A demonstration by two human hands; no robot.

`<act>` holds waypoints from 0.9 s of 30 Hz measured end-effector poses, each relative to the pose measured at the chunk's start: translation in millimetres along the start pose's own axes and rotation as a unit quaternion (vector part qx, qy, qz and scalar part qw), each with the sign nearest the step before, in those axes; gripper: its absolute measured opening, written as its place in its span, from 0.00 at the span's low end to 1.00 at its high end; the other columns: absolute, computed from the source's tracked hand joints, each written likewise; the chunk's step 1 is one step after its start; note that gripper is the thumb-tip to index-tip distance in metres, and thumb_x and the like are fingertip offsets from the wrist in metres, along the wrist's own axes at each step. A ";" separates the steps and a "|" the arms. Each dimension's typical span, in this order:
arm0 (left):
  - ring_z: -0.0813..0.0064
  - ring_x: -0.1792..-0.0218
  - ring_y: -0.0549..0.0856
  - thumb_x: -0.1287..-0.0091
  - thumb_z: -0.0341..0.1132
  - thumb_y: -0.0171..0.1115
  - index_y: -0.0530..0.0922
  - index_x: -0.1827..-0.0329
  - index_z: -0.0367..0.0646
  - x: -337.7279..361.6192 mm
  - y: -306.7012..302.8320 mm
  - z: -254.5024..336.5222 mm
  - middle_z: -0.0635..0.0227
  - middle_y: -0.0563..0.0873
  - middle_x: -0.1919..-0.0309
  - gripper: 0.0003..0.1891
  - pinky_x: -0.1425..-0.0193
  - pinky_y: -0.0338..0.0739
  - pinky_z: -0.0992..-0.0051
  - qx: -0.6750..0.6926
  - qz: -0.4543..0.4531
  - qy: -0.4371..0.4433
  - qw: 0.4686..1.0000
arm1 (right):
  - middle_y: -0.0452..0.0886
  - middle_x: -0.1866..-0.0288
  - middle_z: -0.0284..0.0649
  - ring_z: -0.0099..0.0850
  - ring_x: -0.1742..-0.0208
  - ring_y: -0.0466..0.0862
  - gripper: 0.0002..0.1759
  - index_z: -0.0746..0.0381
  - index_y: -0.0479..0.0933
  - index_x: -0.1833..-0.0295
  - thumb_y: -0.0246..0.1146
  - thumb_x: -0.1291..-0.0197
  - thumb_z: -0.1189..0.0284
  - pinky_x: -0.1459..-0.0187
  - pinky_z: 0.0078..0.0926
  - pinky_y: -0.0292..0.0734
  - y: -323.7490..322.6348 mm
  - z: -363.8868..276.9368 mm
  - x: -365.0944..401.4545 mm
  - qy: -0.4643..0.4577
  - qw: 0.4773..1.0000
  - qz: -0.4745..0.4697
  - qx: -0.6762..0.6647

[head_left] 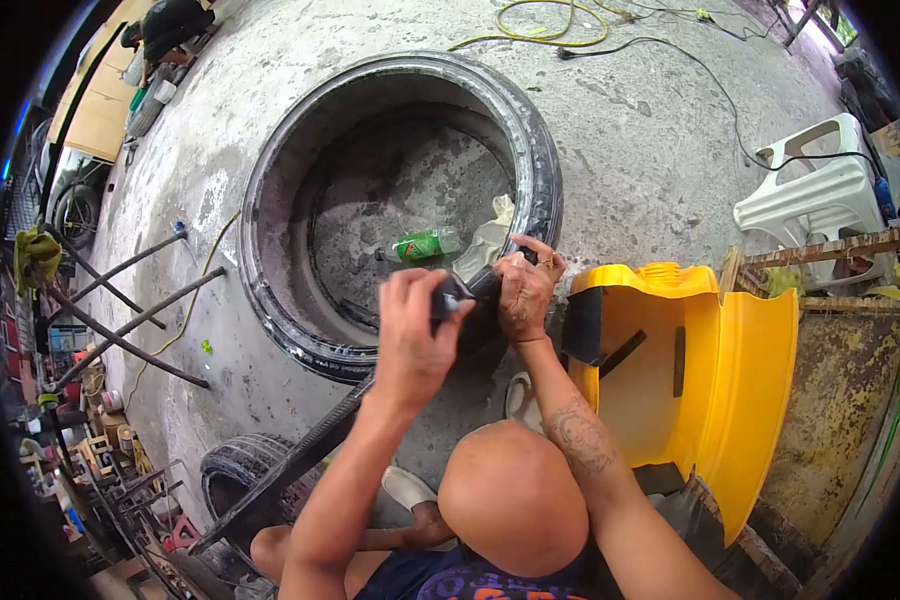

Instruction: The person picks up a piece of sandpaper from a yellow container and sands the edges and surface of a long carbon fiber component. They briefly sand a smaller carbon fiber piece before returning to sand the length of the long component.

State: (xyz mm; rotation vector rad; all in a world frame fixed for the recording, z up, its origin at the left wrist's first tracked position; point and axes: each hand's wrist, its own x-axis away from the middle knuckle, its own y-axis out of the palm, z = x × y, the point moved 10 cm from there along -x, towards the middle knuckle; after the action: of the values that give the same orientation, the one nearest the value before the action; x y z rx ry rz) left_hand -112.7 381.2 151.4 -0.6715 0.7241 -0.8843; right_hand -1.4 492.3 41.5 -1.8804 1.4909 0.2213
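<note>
A large tire lies on its side on the concrete floor. A long black strip, seemingly rubber, runs from the lower left up to the tire's near edge. My left hand is closed around a small dark object with a pale end, held against the strip; its kind is hidden by the fingers. Close by on the right, my right hand grips the strip's upper end at the tire's rim. Inside the tire lie a green-labelled plastic bottle and a whitish plastic bag.
A yellow plastic shell stands at the right, near a white stool. Another tire sits at lower left, below crossed metal bars. Cables cross the far floor. A co-worker bends down at the far left.
</note>
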 end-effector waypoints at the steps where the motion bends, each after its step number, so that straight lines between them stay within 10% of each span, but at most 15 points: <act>1: 0.48 0.46 0.80 0.39 0.30 0.76 0.79 0.44 0.36 -1.0 11.7 8.2 0.51 0.80 0.49 0.22 0.41 0.76 0.58 -0.028 -0.014 0.033 0.999 | 0.88 0.66 0.32 0.34 0.37 0.83 0.27 0.55 0.84 0.73 0.46 0.22 0.64 0.29 0.40 0.56 -1.0 0.9 0.0 -0.002 1.000 0.002 -0.003; 27: 0.42 0.56 0.77 0.38 0.29 0.70 0.70 0.58 0.36 -9.4 44.0 20.3 0.48 0.72 0.59 0.15 0.54 0.76 0.51 -0.090 -0.028 0.048 0.994 | 0.86 0.69 0.29 0.32 0.37 0.83 0.28 0.52 0.81 0.74 0.44 0.21 0.64 0.30 0.40 0.55 -4.1 -2.5 -6.6 0.024 0.999 -0.014 -0.029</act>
State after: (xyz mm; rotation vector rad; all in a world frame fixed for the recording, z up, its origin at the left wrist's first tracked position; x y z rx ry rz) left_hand -81.5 414.2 131.9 -0.8163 0.8828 -0.9149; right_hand -0.5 496.2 48.6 -1.9647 1.5037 0.2089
